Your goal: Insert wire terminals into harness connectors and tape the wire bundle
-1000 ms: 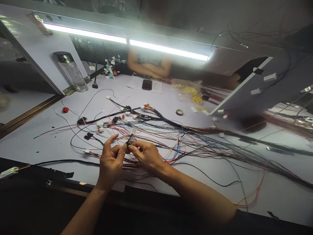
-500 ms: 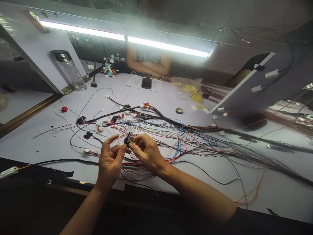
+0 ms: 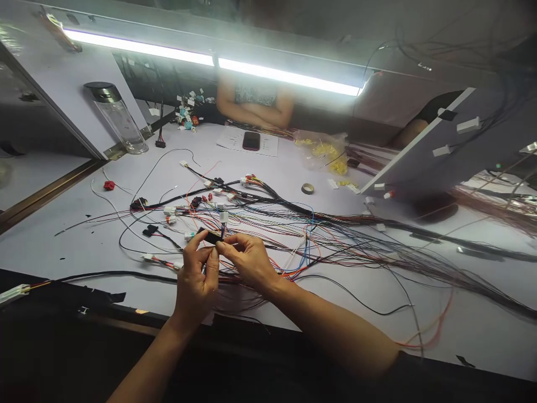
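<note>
Both my hands meet over the near middle of a white table (image 3: 62,246). My left hand (image 3: 198,277) pinches a small black connector (image 3: 211,236) between thumb and forefinger. My right hand (image 3: 246,261) has its fingertips closed on the same connector's right end, where thin wires leave it. A wide tangle of coloured wires (image 3: 302,235) with small white and red plugs spreads under and beyond my hands, running off to the right.
A clear bottle with a dark cap (image 3: 115,117) stands at the back left. A dark phone (image 3: 251,140) lies on paper, near a bag of yellow parts (image 3: 325,152) and a tape roll (image 3: 307,188). Another person's folded arms (image 3: 255,109) rest at the far edge. A slanted white board (image 3: 428,151) rises on the right.
My hands have turned the black connector from upright to lying sideways, and my left thumb and forefinger have closed over it. The hands stay in the same place.
</note>
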Motion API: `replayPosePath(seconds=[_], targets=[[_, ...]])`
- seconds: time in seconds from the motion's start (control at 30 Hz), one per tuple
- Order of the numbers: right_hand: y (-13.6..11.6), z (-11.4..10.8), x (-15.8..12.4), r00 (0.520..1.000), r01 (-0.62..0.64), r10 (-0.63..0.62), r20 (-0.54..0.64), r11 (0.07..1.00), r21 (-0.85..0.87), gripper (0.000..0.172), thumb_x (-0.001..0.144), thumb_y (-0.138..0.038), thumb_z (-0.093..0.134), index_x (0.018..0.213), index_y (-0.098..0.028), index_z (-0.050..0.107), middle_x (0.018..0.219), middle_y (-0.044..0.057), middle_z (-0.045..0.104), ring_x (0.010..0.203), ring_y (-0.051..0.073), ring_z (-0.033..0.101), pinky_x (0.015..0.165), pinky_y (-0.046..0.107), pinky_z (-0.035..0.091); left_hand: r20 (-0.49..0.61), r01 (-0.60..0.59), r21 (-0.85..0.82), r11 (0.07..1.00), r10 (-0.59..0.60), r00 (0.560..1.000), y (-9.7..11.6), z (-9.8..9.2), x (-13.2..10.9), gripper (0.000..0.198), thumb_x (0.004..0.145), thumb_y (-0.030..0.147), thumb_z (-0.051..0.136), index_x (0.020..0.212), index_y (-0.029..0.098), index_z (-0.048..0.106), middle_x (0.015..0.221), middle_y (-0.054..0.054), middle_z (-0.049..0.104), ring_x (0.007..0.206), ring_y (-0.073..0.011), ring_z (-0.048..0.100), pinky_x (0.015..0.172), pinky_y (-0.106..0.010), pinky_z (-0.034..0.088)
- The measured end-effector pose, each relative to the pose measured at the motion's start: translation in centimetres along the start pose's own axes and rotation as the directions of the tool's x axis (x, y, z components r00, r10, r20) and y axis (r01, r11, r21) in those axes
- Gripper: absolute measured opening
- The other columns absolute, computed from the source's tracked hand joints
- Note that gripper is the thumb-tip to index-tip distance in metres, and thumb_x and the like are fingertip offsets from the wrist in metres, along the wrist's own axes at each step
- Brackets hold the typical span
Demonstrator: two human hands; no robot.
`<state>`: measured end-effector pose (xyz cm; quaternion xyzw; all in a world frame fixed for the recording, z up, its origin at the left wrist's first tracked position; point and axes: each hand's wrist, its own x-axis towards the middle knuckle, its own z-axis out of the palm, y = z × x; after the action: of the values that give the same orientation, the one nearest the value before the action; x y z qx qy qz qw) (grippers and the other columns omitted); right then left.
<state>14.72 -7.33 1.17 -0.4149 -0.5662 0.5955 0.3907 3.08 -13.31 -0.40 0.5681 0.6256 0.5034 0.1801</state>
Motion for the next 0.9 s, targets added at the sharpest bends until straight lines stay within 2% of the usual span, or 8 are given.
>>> replayPosePath(seconds=[0.1,0.23,0.3,0.4,0.53,0.7,0.8,0.9], targets=[[0.2,0.0,0.0,0.995,0.090,-0.093,-0.035,0.993,-0.080,0.021,0.083,-0.034,0.062,0.073,-0.016,0.066,0.070,-0.001,0.061,0.068,0.011,0.054,0.067,0.023,0.042,0.009,-0.035,0.102,0.994,0.034,0.999,0.3,-1.2,0.4,0.059,0.090,0.029,0.054,0.144,0.020,0.032,0.081,-0.002,0.067,0.077,-0.0179,0.064,0.079,-0.032,0.048],[0.2,-0.2,-0.1,0.998,0.064,-0.066,-0.011,0.987,-0.145,0.024,0.085,-0.037,0.058,0.074,-0.017,0.064,0.063,-0.003,0.056,0.058,0.009,0.049,0.056,0.022,0.038,-0.117,-0.125,0.206,0.971,0.151,0.982,0.0,-3.6,2.5,0.054,0.084,0.034,0.062,0.136,0.023,0.049,0.103,-0.008,0.065,0.101,-0.0239,0.058,0.097,-0.040,0.041],[-0.1,-0.2,-0.2,0.997,0.069,-0.066,0.040,0.992,-0.103,0.023,0.087,-0.037,0.057,0.077,-0.017,0.063,0.067,-0.002,0.061,0.061,0.010,0.054,0.059,0.022,0.042,0.018,-0.055,0.048,0.997,0.054,0.998,-0.4,-4.3,3.7,0.051,0.084,0.038,0.061,0.133,0.025,0.053,0.123,-0.010,0.059,0.115,-0.0260,0.052,0.100,-0.040,0.040],[-0.5,-0.1,-0.4,0.994,0.065,-0.062,0.092,0.998,-0.027,0.022,0.088,-0.036,0.056,0.080,-0.017,0.062,0.075,0.002,0.067,0.069,0.012,0.062,0.067,0.024,0.047,0.259,0.185,-0.267,0.946,-0.115,0.959,-1.0,-4.4,4.6,0.044,0.084,0.041,0.062,0.124,0.022,0.059,0.126,-0.011,0.058,0.119,-0.0266,0.052,0.099,-0.039,0.044],[-0.3,-0.1,-0.6,0.995,0.015,-0.022,0.094,0.997,0.078,0.021,0.087,-0.037,0.058,0.079,-0.017,0.058,0.070,0.001,0.066,0.065,0.012,0.064,0.065,0.024,0.049,0.264,0.313,-0.480,0.819,-0.206,0.942,-1.8,-4.2,4.3,0.038,0.070,0.030,0.078,0.104,0.020,0.066,0.103,-0.009,0.066,0.098,-0.0244,0.062,0.084,-0.037,0.054],[0.4,0.0,-0.5,0.996,0.046,-0.045,0.080,0.999,-0.006,0.021,0.086,-0.034,0.058,0.076,-0.017,0.058,0.068,0.001,0.065,0.062,0.012,0.062,0.061,0.023,0.048,0.126,-0.015,-0.380,0.925,0.068,0.990,-0.6,-5.3,3.3,0.025,0.070,0.016,0.076,0.093,0.023,0.071,0.092,-0.005,0.066,0.087,-0.0203,0.063,0.079,-0.034,0.054],[0.8,0.1,-0.1,0.995,0.070,-0.066,0.074,0.996,-0.053,0.021,0.087,-0.034,0.057,0.075,-0.017,0.059,0.068,0.000,0.064,0.062,0.011,0.060,0.060,0.022,0.046,0.146,-0.239,-0.243,0.940,0.279,0.949,0.7,-5.9,2.7,0.031,0.069,0.012,0.076,0.096,0.027,0.072,0.092,-0.004,0.067,0.087,-0.0213,0.063,0.078,-0.036,0.053],[1.0,0.0,0.3,0.995,0.065,-0.061,0.073,0.996,-0.059,0.018,0.084,-0.032,0.059,0.076,-0.016,0.062,0.070,-0.001,0.063,0.065,0.010,0.058,0.062,0.021,0.045,0.163,-0.317,-0.151,0.936,0.340,0.926,1.2,-5.7,2.3,0.035,0.068,0.013,0.077,0.098,0.030,0.072,0.091,-0.003,0.069,0.085,-0.0216,0.064,0.077,-0.036,0.054]])
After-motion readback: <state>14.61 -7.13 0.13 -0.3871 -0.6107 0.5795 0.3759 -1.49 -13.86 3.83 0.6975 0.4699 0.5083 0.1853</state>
